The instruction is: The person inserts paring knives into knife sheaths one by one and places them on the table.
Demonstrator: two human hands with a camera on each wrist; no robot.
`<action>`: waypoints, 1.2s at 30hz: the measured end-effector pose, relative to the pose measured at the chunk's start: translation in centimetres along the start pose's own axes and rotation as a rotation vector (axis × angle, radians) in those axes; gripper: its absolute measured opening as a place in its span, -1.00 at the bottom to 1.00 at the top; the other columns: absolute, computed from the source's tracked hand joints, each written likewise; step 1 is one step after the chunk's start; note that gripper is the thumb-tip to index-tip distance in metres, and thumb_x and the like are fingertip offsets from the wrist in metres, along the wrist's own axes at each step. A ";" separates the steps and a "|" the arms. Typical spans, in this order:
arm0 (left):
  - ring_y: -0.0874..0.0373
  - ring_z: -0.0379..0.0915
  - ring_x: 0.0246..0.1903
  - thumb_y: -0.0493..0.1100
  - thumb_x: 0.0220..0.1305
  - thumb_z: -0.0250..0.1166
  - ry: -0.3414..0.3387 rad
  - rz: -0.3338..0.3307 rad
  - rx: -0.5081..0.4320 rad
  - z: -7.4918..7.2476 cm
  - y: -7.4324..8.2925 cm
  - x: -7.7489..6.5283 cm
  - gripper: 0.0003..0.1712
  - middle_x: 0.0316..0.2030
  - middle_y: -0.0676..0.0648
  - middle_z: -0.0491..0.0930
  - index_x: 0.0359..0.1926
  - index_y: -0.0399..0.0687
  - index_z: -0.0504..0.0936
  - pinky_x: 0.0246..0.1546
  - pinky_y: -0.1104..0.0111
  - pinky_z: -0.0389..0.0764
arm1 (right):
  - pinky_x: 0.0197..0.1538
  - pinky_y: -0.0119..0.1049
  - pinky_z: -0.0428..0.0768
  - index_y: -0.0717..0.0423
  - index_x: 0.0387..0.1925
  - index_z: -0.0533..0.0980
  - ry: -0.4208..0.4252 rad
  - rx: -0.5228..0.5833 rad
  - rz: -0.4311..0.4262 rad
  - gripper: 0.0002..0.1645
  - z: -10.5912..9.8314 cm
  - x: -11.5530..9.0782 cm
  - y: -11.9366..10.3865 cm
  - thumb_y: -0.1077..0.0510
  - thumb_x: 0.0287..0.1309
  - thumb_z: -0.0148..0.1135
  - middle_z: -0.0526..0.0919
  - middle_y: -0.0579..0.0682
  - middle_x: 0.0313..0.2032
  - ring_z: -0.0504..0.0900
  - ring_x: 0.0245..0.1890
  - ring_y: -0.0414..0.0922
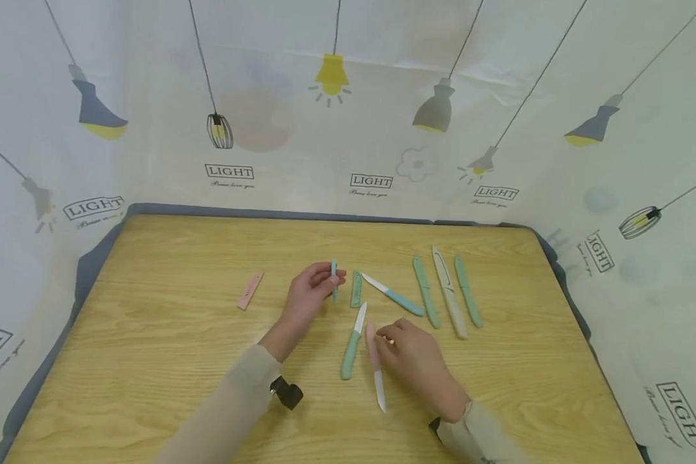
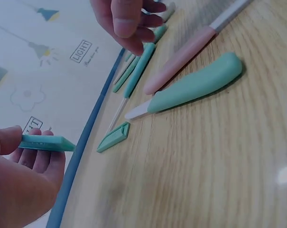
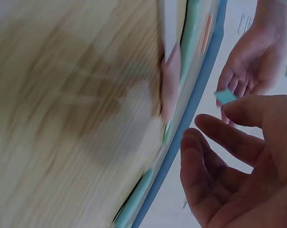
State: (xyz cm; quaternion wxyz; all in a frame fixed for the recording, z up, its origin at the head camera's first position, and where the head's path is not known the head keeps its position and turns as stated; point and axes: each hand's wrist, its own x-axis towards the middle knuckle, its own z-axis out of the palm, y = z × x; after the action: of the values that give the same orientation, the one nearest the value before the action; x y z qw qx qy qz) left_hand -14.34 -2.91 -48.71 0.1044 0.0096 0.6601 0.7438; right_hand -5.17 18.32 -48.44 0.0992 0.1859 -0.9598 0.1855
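Observation:
Raised above the table, my left hand (image 1: 307, 293) pinches a blue knife sheath (image 2: 46, 142) between thumb and fingers. My right hand (image 1: 414, 357) hovers beside the pink-handled knife (image 1: 374, 351), its fingers loosely bent; the right wrist view shows nothing between them. That pink knife lies with its bare blade toward the front edge. Left of it, a green-handled knife (image 1: 350, 354) lies with its blade pointing away. Just right of my left hand are a green sheath (image 1: 356, 289) and a blue-handled knife (image 1: 403, 301) with a bare blade.
A pink sheath (image 1: 249, 291) lies to the left on the wooden table (image 1: 151, 335). To the right, a beige knife (image 1: 452, 303) in its cover lies between two green knives (image 1: 426, 290), also covered. Printed fabric (image 1: 301, 161) hangs behind the table.

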 end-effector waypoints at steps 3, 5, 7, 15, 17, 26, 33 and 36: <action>0.04 0.53 0.06 -0.25 0.41 0.12 0.000 -0.034 -0.151 -0.8 -0.1 -0.4 -0.55 0.09 -0.20 0.55 0.28 -0.24 0.39 0.10 0.24 0.54 | -0.67 -0.52 0.37 -0.02 -0.56 0.61 -0.062 -0.014 -0.026 -0.75 0.5 0.4 -1.6 0.06 0.21 0.21 0.45 -0.22 -0.64 0.32 -0.68 -0.35; 0.00 0.50 0.09 -0.27 0.43 0.09 0.000 -0.059 -0.232 -1.3 -0.1 -0.6 -0.52 0.13 -0.27 0.51 0.32 -0.28 0.35 0.14 0.21 0.51 | -0.72 -0.52 0.25 -0.07 -0.70 0.48 -0.110 -0.021 -0.025 -0.63 0.8 0.8 -2.4 0.03 0.23 0.20 0.31 -0.25 -0.73 0.21 -0.74 -0.36; -0.03 0.48 0.12 -0.28 0.44 0.06 -0.003 -0.084 -0.297 -1.7 -0.1 -0.7 -0.51 0.16 -0.31 0.46 0.34 -0.32 0.31 0.17 0.17 0.47 | -0.76 -0.51 0.15 -0.11 -0.77 0.33 -0.159 -0.032 -0.016 -0.53 1.1 1.1 -3.0 0.00 0.25 0.18 0.19 -0.26 -0.79 0.13 -0.79 -0.35; -0.10 0.37 0.20 -0.31 0.47 -0.01 -0.033 -0.120 -0.458 -2.9 -0.3 -1.1 -0.46 0.28 -0.40 0.30 0.40 -0.38 0.18 0.25 0.11 0.35 | -0.81 -0.45 0.18 -0.08 -0.86 0.22 -0.279 -0.120 0.096 -0.37 2.2 1.8 -4.3 -0.12 0.28 0.13 0.22 -0.20 -0.82 0.16 -0.83 -0.29; -0.11 0.36 0.21 -0.31 0.47 -0.01 -0.035 -0.122 -0.489 -3.1 -0.2 -1.3 -0.45 0.30 -0.41 0.26 0.41 -0.39 0.16 0.26 0.11 0.34 | -0.81 -0.45 0.18 -0.08 -0.87 0.22 -0.288 -0.144 0.106 -0.36 2.4 2.0 -4.5 -0.14 0.27 0.13 0.24 -0.18 -0.79 0.17 -0.82 -0.28; -0.05 0.40 0.18 -0.31 0.47 -0.02 -0.012 -0.137 -0.571 -3.7 -0.1 -1.7 -0.42 0.29 -0.39 0.27 0.43 -0.38 0.12 0.23 0.19 0.40 | -0.83 -0.49 0.18 -0.05 -0.81 0.26 -0.288 -0.167 0.122 -0.41 3.6 2.7 -5.2 -0.18 0.19 0.21 0.26 -0.16 -0.76 0.16 -0.82 -0.30; -0.06 0.36 0.21 -0.30 0.49 -0.04 -0.002 -0.138 -0.589 -4.2 0.2 -1.9 -0.42 0.31 -0.38 0.24 0.44 -0.37 0.08 0.21 0.21 0.42 | -0.85 -0.47 0.21 0.02 -0.72 0.31 -0.270 -0.181 0.113 -0.51 3.8 2.9 -5.4 -0.10 0.14 0.26 0.26 -0.16 -0.76 0.16 -0.81 -0.29; -0.07 0.35 0.22 -0.31 0.48 -0.04 0.000 -0.139 -0.607 -4.4 0.2 -1.9 -0.41 0.33 -0.40 0.20 0.44 -0.38 0.07 0.22 0.22 0.42 | -0.85 -0.45 0.21 0.04 -0.71 0.29 -0.263 -0.197 0.107 -0.58 3.8 3.0 -5.3 0.03 0.09 0.25 0.25 -0.16 -0.77 0.15 -0.80 -0.28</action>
State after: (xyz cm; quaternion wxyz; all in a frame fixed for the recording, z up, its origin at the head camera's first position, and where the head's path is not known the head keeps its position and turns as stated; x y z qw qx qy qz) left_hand -13.15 -7.58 -48.87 0.1531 -0.0672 0.4072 0.8979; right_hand -6.25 11.28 -49.43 -0.0197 0.1466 -0.9865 0.0697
